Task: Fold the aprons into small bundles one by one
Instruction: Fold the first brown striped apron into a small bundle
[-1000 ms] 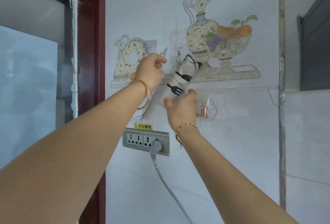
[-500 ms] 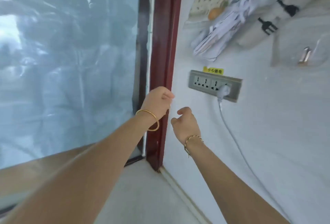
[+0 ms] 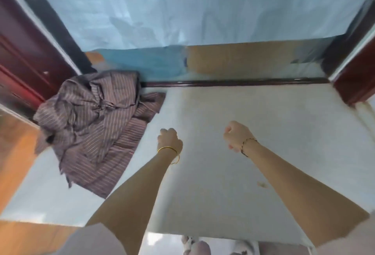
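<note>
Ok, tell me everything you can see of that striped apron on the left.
The apron is a dark brownish-purple cloth with thin pale stripes, soft and thin by its look. It lies unfolded in a crumpled heap on the left of the pale surface, its far left edge by the dark red door frame. One flat corner points right. Neither the left hand nor the right hand touches it; straps cannot be made out.

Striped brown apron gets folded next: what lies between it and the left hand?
Head view: only bare pale surface between the striped brown apron and the left hand.
</note>
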The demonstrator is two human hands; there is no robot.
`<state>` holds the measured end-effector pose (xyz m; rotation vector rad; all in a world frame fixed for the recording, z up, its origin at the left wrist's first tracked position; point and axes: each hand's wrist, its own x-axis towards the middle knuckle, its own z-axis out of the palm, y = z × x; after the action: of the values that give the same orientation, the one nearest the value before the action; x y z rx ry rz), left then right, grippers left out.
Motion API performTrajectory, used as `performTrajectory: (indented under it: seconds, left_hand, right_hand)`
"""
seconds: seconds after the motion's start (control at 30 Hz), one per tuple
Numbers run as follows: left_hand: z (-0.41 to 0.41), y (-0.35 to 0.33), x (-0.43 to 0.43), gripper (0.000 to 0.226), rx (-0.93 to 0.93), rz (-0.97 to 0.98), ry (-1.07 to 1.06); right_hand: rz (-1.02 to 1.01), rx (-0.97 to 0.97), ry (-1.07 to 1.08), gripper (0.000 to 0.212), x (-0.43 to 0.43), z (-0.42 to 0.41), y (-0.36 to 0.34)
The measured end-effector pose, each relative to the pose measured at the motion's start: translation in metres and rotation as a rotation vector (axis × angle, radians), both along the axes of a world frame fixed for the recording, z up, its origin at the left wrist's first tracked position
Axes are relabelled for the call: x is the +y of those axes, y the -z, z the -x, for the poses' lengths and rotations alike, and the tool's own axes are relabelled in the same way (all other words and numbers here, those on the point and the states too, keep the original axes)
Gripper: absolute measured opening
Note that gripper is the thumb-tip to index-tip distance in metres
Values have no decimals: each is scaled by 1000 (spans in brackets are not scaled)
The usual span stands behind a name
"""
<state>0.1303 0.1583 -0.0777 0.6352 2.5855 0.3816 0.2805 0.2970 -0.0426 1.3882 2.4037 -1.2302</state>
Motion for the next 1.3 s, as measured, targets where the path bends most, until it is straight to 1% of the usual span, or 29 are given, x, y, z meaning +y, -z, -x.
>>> performTrajectory:
  seconds: [0.1,0.2,0.27,0.37,0.43,0.53,0.6,0.67,0.7,0.77,0.83,0.9,0.93,0.97,1.0,1.03,1.07,1.1,1.13,1.17,1.2,1.23,1.27,1.3]
  left_hand:
    - [59,10,-49,41,125,180,-53]
    - [114,15,-81,42,177,269,-99]
    - [146,18,-90,40,155,300,-103]
    - [185,36,-95,40,75,339,-86]
    - [206,55,-100,40,22,413,-83]
    - [220,76,-109,43,-77,492,-117]
    - [225,80,-112,43,-80,469,-168]
    - [229,77,-113,38,-19,393,-239]
    - [231,73,-112,35,14,314,-293]
    - [237,55,-109,27,87,64,-401]
    - [240,22,-95,25,148,-275,-438]
    - [232,-27,-75,23,164,-578,-357]
    - [223,-50,-64,20,128,-684,-273]
    - [210,-72,-56,18,50,-770,-158]
    - [196,-90,-50,18,-74,-829,-14]
    - [181,-99,-47,21,-233,-833,145]
    - [166,-103,-47,24,-410,-762,305]
    - [150,-102,-49,26,-598,-629,455]
    - [137,-98,-52,26,-783,-464,583]
    - [126,-89,-56,24,-946,-306,659]
    - [119,-77,-59,22,-1043,-176,666]
    - [115,-67,-61,22,-1044,-73,630]
    - [115,-58,-61,24,-978,2,566]
    - [118,-49,-60,27,-866,59,495]
  right_hand:
    - [50,-51,-46,21,-27,45,20]
    - [98,-66,-62,27,-48,86,36]
    - [108,-81,-61,30,-58,107,45]
    - [126,-94,-65,35,-69,126,58]
    - [133,-102,-62,36,-75,136,65]
    - [148,-113,-43,35,-79,139,72]
    - [169,-116,-29,35,-79,140,75]
    - [182,-117,-27,32,-80,142,75]
    - [189,-110,-21,29,-80,143,73]
    - [224,-66,3,24,-83,150,66]
    - [319,22,56,23,-84,164,56]
    - [498,171,175,29,-86,184,37]
    - [605,254,243,33,-86,193,24]
    - [720,342,301,38,-85,200,10]
    - [852,444,337,46,-84,205,-5]
    - [986,541,341,56,-79,206,-15]
    - [1098,620,311,64,-75,203,-24]
    - [1130,654,266,65,-71,198,-29]
    - [1096,648,235,56,-70,190,-30]
    - [997,601,239,41,-66,183,-25]
    - [869,537,270,30,-64,177,-18]
    - [720,460,304,30,-61,171,-7]
    - [578,352,296,32,-58,165,3]
    - [417,194,209,31,-56,157,13]
